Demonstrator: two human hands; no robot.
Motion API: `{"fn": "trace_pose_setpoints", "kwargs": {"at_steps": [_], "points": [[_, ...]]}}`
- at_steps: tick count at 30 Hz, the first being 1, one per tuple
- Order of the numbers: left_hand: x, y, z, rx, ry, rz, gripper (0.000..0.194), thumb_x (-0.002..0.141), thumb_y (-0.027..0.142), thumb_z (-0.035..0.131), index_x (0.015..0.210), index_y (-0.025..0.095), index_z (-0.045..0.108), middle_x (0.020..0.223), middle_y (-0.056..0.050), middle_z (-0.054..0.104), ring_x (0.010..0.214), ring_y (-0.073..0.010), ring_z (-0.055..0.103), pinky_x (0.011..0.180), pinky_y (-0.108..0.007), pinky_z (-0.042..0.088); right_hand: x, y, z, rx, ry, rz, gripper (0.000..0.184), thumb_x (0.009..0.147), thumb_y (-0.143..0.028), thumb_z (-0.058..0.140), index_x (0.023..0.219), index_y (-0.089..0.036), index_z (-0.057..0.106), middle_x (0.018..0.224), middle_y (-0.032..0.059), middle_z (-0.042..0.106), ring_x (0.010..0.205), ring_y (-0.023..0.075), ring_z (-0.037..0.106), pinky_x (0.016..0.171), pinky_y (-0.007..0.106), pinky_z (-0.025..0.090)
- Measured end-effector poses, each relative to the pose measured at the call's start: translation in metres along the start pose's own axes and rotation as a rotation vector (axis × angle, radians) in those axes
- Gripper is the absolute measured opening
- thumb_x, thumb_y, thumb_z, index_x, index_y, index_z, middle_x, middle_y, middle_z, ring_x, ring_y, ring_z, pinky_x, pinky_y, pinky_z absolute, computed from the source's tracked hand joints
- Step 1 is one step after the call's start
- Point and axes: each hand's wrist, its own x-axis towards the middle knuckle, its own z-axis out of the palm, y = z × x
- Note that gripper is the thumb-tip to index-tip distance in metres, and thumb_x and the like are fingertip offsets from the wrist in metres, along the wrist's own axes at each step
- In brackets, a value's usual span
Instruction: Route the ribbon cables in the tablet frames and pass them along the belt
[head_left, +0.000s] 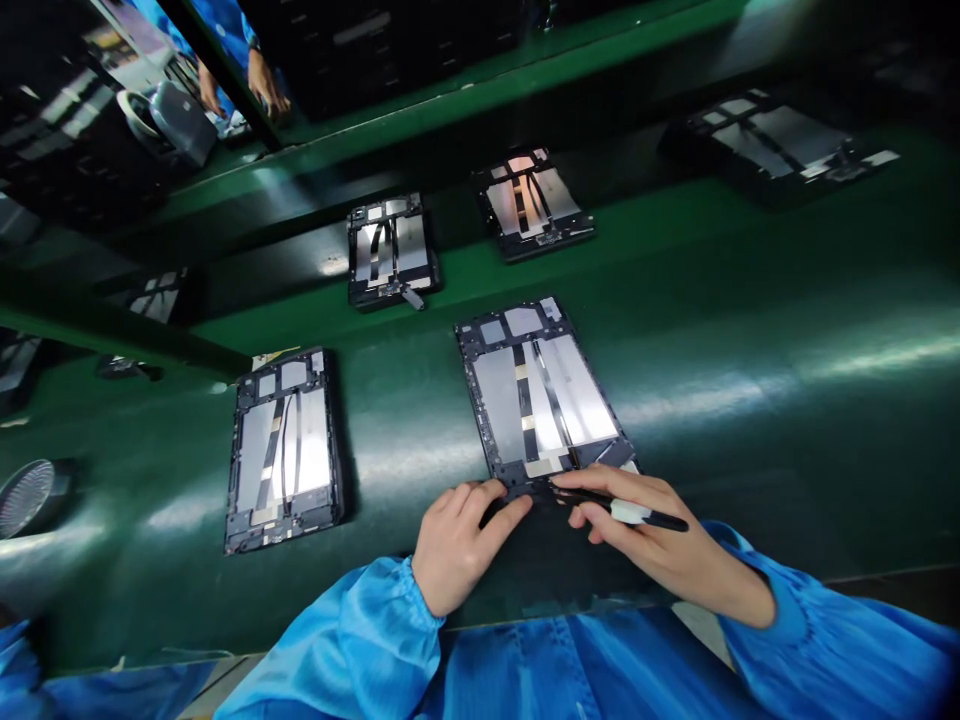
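Holding 1 black tool [671,522], R hand [641,510], 1 tablet [525,400]

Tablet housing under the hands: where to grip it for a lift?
Probably grip the dark frame on both long edges, coming from either side, above the mat. The housing lies flat, and its middle carries bare silver panels and thin strips, best left untouched; the near end is under the hands.

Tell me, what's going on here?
A person in a blue smock is working on an open tablet casing on a green work surface. Their left hand rests on the casing's near edge. Their right hand holds a slim black tool, its tip at that same edge. Another open tablet casing lies nearby, with more farther along.
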Motion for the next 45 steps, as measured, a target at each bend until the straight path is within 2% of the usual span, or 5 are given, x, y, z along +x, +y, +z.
{"fn": "trace_pose_setpoints", "kwargs": {"at_steps": [13, 27, 33, 38, 45], "points": [[0.0, -0.001, 0.0, -0.008, 0.034, -0.001, 0.03, 0.097, 0.016, 0.052, 0.125, 0.022, 0.061, 0.109, -0.006, 0.06, 0.096, -0.0166, 0.054, 0.081, -0.029, 0.047, 0.004, 0.007, -0.009, -0.133, 0.126, -0.087, 0.014, 0.094, -0.019, 0.054, 0.095, -0.018, 0.068, 0.076, 0.0009, 0.068, 0.065, 0.0105, 0.066, 0.06, 0.018, 0.054], [-0.007, -0.012, -0.007, -0.024, 0.025, 0.063, 0.032, 0.098, 0.015, 0.05, 0.127, 0.024, 0.06, 0.125, -0.003, 0.061, 0.111, -0.0184, 0.054, 0.088, -0.03, 0.046, 0.008, 0.003, 0.005, 0.013, -0.105, -0.192, 0.019, 0.095, -0.015, 0.055, 0.11, -0.019, 0.066, 0.105, 0.0039, 0.071, 0.097, 0.0133, 0.068, 0.086, 0.023, 0.056], [-0.012, -0.009, -0.01, -0.077, 0.062, 0.058, 0.03, 0.096, 0.014, 0.055, 0.125, 0.02, 0.061, 0.126, -0.004, 0.061, 0.111, -0.0179, 0.054, 0.087, -0.03, 0.046, 0.005, 0.003, 0.005, 0.099, -0.1, 0.025, 0.014, 0.095, -0.026, 0.059, 0.103, -0.019, 0.066, 0.099, 0.0048, 0.069, 0.076, 0.011, 0.068, 0.065, 0.02, 0.057], [-0.025, -0.006, -0.015, -0.064, -0.05, 0.169, 0.026, 0.097, 0.025, 0.056, 0.122, 0.025, 0.065, 0.126, -0.001, 0.062, 0.111, -0.0199, 0.053, 0.079, -0.031, 0.042, 0.003, 0.001, 0.016, 0.142, -0.095, 0.229, 0.023, 0.095, -0.037, 0.056, 0.09, -0.016, 0.063, 0.072, 0.0024, 0.065, 0.055, 0.0104, 0.062, 0.051, 0.019, 0.052], [-0.028, -0.004, -0.013, -0.042, -0.117, 0.181, 0.029, 0.098, 0.028, 0.054, 0.125, 0.026, 0.064, 0.129, -0.001, 0.06, 0.113, -0.0209, 0.051, 0.081, -0.032, 0.04, 0.014, 0.001, 0.032, -0.272, -0.017, -0.074, 0.016, 0.095, -0.029, 0.058, 0.088, -0.015, 0.061, 0.076, 0.0024, 0.067, 0.066, 0.0154, 0.066, 0.059, 0.025, 0.047]]}}
